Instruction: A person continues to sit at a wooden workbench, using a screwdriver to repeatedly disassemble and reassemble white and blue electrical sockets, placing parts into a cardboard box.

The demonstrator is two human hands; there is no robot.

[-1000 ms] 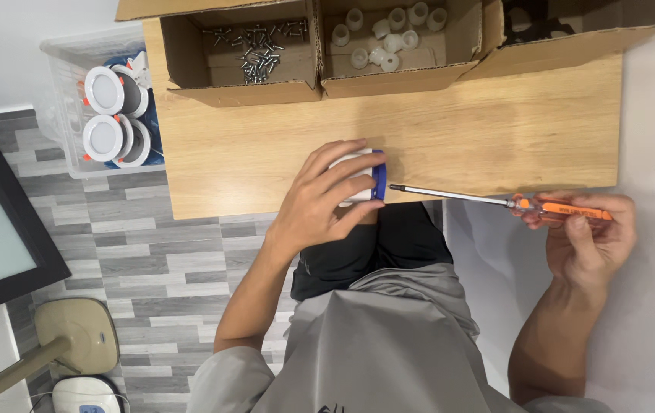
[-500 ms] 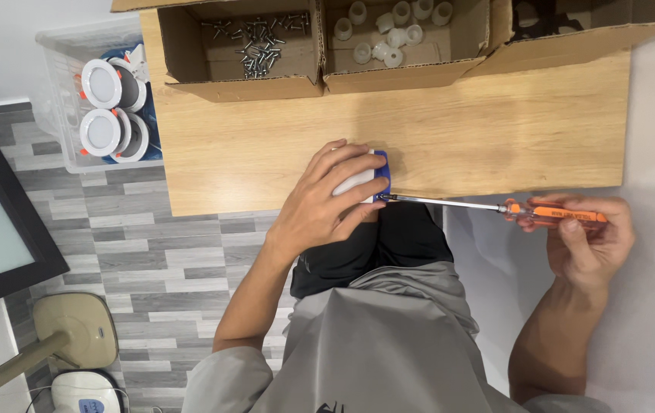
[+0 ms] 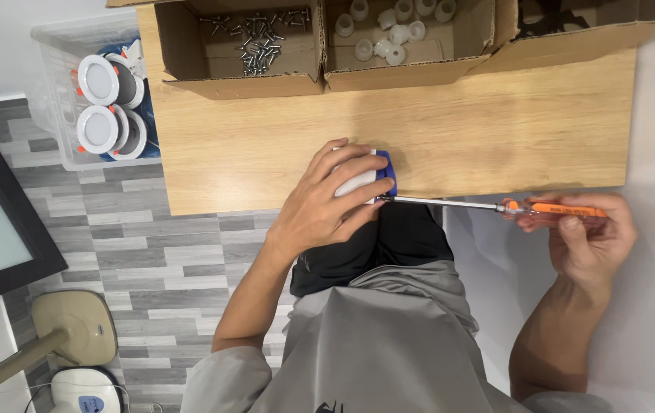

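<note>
Orange-handled screwdriver sits pinched in the right hand, tip meeting the blue-and-white fitting clamped under the left hand at the worktop's six-o'clock edge. A slipping tip could likely jab those fingers.

The left hand is gripping a white-and-blue fitting at the wooden table edge. The right hand is holding an orange-handled screwdriver, its tip touching the fitting.
</note>
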